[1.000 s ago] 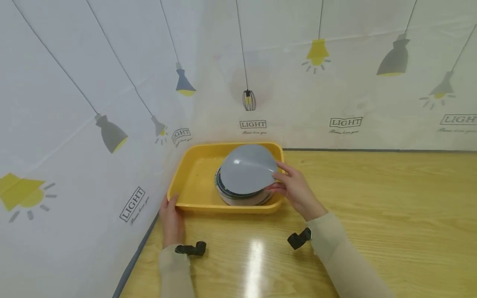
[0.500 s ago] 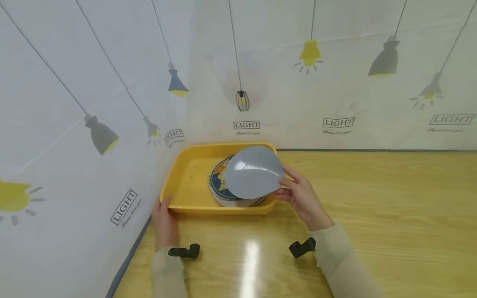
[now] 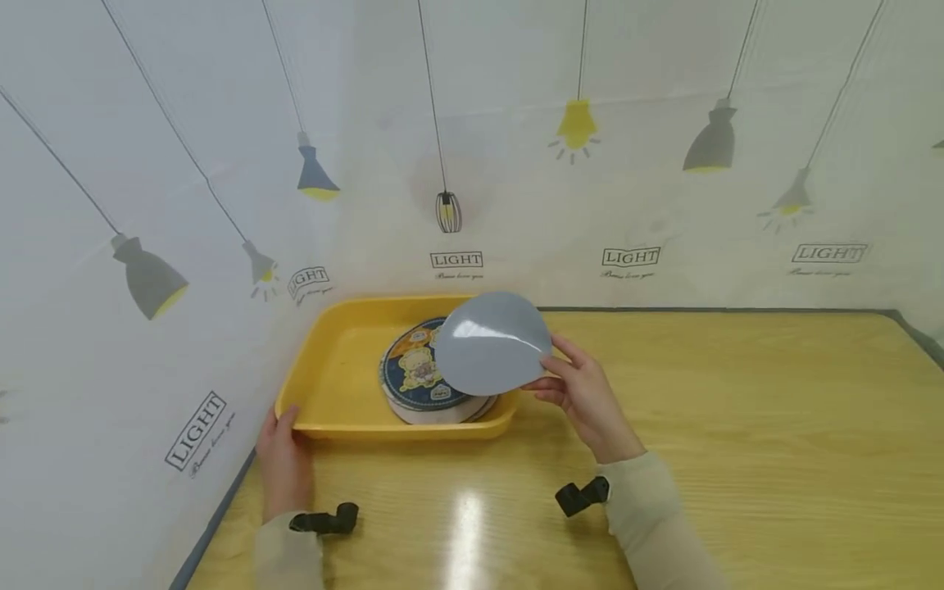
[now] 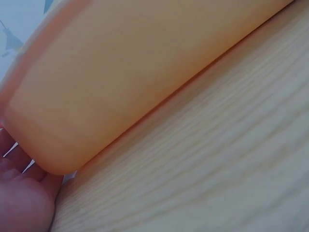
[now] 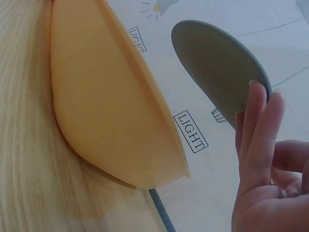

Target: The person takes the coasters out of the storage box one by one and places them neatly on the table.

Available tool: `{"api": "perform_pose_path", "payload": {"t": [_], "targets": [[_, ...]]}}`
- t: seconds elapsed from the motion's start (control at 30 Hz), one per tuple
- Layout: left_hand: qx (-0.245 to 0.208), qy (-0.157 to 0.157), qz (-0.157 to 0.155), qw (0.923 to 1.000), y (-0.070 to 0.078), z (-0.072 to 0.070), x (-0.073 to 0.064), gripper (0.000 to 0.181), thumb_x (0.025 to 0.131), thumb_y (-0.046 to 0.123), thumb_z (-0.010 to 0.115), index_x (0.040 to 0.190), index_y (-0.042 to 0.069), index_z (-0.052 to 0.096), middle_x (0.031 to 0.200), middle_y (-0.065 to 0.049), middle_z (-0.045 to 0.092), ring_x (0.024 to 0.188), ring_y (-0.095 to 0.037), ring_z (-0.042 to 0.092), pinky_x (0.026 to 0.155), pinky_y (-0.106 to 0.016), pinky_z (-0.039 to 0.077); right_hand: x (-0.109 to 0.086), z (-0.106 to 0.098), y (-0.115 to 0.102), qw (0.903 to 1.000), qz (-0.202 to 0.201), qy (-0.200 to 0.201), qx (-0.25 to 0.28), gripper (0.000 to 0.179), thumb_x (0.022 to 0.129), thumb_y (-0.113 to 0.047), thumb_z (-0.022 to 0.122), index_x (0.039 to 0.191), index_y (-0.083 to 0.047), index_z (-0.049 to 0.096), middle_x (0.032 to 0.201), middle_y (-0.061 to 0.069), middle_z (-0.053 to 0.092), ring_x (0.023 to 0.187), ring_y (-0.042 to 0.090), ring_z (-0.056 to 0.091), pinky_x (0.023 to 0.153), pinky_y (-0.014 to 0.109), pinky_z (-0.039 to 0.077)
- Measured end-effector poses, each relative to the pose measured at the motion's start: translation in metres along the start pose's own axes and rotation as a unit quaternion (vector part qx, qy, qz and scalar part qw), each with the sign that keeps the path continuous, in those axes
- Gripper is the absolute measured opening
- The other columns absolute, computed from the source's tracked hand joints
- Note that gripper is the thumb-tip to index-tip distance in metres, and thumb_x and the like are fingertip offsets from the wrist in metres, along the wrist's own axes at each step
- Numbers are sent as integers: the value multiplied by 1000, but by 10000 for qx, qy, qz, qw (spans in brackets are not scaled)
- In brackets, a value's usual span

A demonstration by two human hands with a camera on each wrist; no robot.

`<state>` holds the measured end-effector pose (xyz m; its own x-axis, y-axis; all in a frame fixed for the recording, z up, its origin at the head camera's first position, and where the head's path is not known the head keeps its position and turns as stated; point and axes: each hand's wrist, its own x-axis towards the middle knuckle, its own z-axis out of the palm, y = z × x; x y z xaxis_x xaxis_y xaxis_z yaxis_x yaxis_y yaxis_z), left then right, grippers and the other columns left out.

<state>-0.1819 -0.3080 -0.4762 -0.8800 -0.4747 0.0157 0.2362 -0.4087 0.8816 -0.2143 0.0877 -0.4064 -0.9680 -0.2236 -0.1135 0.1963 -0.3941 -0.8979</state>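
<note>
My right hand (image 3: 593, 414) pinches a thin, glossy grey disc (image 3: 490, 348) by its right edge, thumb on top and fingers beneath. The disc is held tilted above the right part of a yellow tray (image 3: 332, 369); in the right wrist view its darker underside shows. Under it, inside the tray, lies a stack of round discs, the top one a blue disc (image 3: 416, 373) with a cartoon bear picture, partly covered. At the tray's front left corner my left hand (image 3: 283, 471) grips the rim, its thumb over the edge and its fingers along the outside.
The tray stands on a wooden table (image 3: 708, 426) in the corner between two cloth-like walls (image 3: 509, 164) printed with lamps. The left wall runs close beside the left hand. Each wrist carries a black camera mount (image 3: 328, 519).
My right hand has drawn the grey disc rightward off the stack, uncovering the blue bear disc. The view has turned a little to the right. My left hand keeps its hold on the tray.
</note>
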Motion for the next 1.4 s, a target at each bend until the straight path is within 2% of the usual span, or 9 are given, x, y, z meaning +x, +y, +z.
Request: {"api": "perform_pose_path", "payload": {"t": [0.17,0.27,0.37,0.53,0.73,0.87,1.0,1.07,1.4], "targets": [[9,40,-108,9999,9,-4,-1,47,91,9,45,137,12,33,140,-8,27,125,-21,29,101,-33,25,-3,3,3,9998,-30,149,115,42,91,-12,49,132,-15,42,97,13,60,70,18,64,59,22,50],[8,291,-158,9995,12,-2,-1,51,92,8,43,139,20,29,142,-4,20,125,-19,29,101,-31,25,-4,2,2,9998,-17,112,168,42,92,-11,47,133,-14,40,96,12,60,70,17,64,59,21,50],[-295,627,-114,9975,15,3,0,50,92,13,44,138,24,28,142,-4,23,124,-18,32,101,-30,26,-4,0,-2,9997,-35,67,232,44,92,-11,46,135,-13,38,95,12,60,71,17,64,61,22,50],[-962,818,3,9920,16,10,1,49,90,22,50,135,20,31,137,-8,36,121,-18,38,101,-30,26,-3,-7,-10,9997,-112,106,211,44,92,-11,46,135,-12,37,95,11,60,70,18,65,61,22,51],[-791,595,23,9951,11,16,0,47,89,27,52,133,14,41,137,-4,36,124,-17,35,102,-30,24,-4,-18,-19,9997,-89,191,87,45,91,-12,48,135,-13,38,97,11,60,71,19,64,61,23,51],[-871,733,153,9934,11,14,0,41,90,18,51,129,9,46,135,-5,40,123,-18,36,102,-29,25,-4,-27,-19,9993,-138,309,128,45,91,-12,49,135,-13,39,97,10,59,70,17,64,60,22,50],[-1048,970,392,9890,16,8,3,37,89,11,52,125,6,50,131,-10,45,119,-19,42,99,-29,30,-3,-36,-18,9979,-159,429,464,46,91,-9,47,136,-11,36,96,9,59,69,17,64,60,21,50],[-1145,1051,382,9871,18,6,4,36,88,10,53,124,6,51,129,-10,47,116,-18,44,97,-28,32,-3,-41,-17,9962,-153,487,704,47,92,-7,46,137,-10,35,94,9,60,68,17,64,60,21,50],[-1337,994,313,9855,18,8,6,37,88,9,53,124,4,50,129,-11,47,116,-19,45,97,-28,32,-8,-72,-28,9892,-436,737,1190,48,91,-3,45,138,-8,32,89,9,63,68,19,65,59,22,50]]}}
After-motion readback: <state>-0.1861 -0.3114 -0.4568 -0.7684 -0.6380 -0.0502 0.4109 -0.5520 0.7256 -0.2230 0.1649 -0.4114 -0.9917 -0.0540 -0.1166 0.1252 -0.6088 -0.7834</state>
